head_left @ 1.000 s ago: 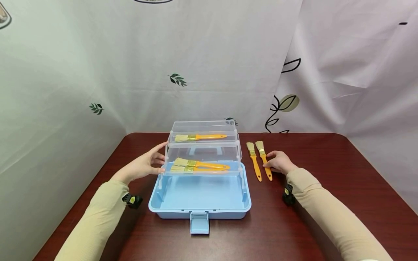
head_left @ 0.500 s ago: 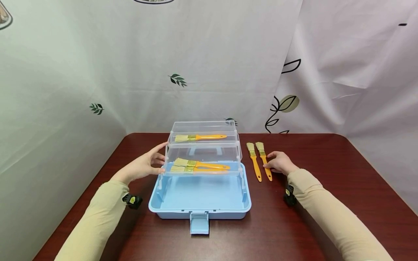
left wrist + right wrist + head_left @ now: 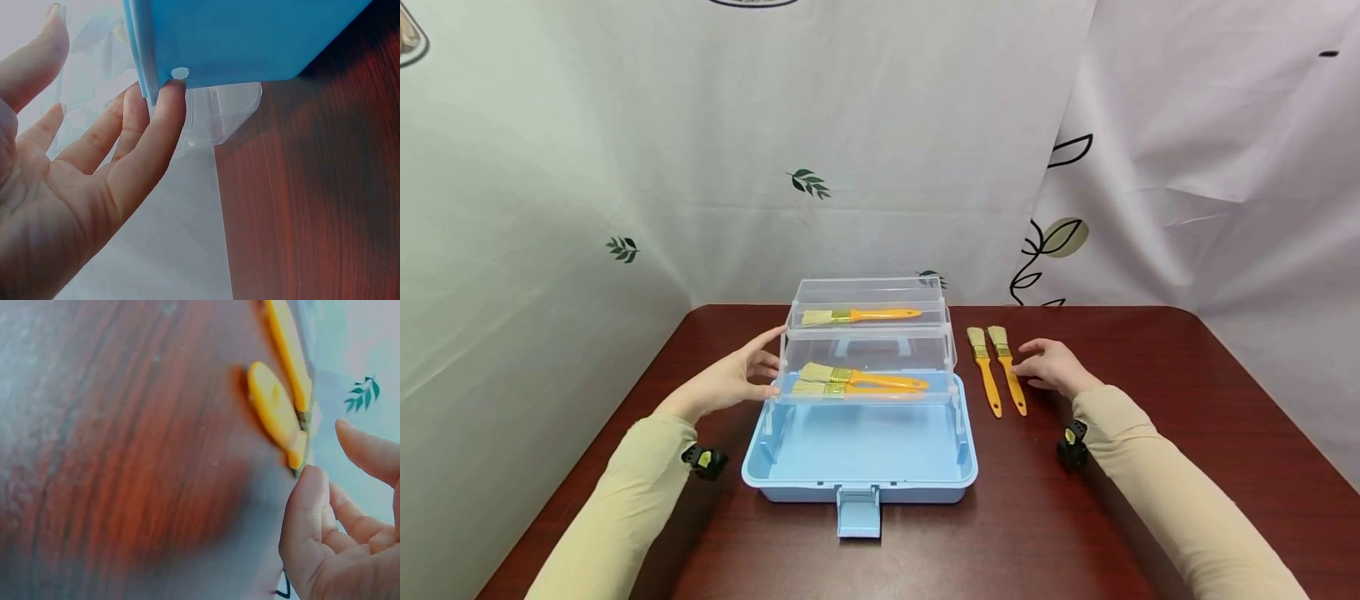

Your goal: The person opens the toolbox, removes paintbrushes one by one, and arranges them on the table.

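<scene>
In the head view, find the rightmost brush (image 3: 1012, 382) on the tabletop (image 3: 1187, 367), right of the blue box (image 3: 917, 494), likely light and stiff, best pinched mid-handle; at left wrist, a spread left grip (image 3: 78, 181) seemingly touching the blue box; at right wrist, a spread, empty right grip (image 3: 340, 562).

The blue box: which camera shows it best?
The head view: it shows the open blue box with its clear trays and front latch. The left wrist view shows only a cropped part; the right wrist view shows none.
</scene>
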Action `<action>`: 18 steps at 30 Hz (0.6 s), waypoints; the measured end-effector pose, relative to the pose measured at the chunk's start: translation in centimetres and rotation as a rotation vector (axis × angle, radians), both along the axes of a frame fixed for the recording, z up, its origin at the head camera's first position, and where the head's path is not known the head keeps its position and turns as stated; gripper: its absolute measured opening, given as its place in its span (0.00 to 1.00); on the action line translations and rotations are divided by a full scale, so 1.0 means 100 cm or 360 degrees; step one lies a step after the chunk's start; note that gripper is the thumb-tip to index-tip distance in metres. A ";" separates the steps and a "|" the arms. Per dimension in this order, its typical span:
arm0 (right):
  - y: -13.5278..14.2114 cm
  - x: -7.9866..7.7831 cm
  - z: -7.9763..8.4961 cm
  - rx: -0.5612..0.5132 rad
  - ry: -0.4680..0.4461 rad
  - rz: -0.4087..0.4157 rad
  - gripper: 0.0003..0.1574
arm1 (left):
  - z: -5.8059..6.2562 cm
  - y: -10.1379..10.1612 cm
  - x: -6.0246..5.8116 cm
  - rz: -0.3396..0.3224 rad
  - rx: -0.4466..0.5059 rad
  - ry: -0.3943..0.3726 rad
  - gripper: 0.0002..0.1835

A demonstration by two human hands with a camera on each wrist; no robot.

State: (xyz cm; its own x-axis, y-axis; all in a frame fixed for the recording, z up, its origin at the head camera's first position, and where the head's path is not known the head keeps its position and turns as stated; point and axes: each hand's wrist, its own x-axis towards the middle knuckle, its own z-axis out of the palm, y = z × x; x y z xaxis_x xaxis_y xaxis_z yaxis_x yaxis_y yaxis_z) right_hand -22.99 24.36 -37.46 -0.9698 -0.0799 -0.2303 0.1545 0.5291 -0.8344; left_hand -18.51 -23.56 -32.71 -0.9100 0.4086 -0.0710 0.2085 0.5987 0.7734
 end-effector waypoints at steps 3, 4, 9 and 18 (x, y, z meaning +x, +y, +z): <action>0.000 0.000 0.003 -0.0008 0.0007 0.0023 0.34 | 0.001 0.001 0.001 0.0001 -0.0001 -0.0003 0.54; -0.001 0.000 0.003 -0.0010 0.0004 0.0025 0.34 | 0.001 0.001 0.001 0.0001 0.0000 -0.0004 0.54; -0.005 0.001 0.005 -0.0009 0.0005 0.0038 0.35 | 0.001 0.001 0.000 0.0020 -0.0006 -0.0013 0.53; -0.016 0.004 0.012 -0.0047 0.0002 0.0071 0.37 | 0.000 0.001 -0.001 0.0038 -0.0009 -0.0020 0.53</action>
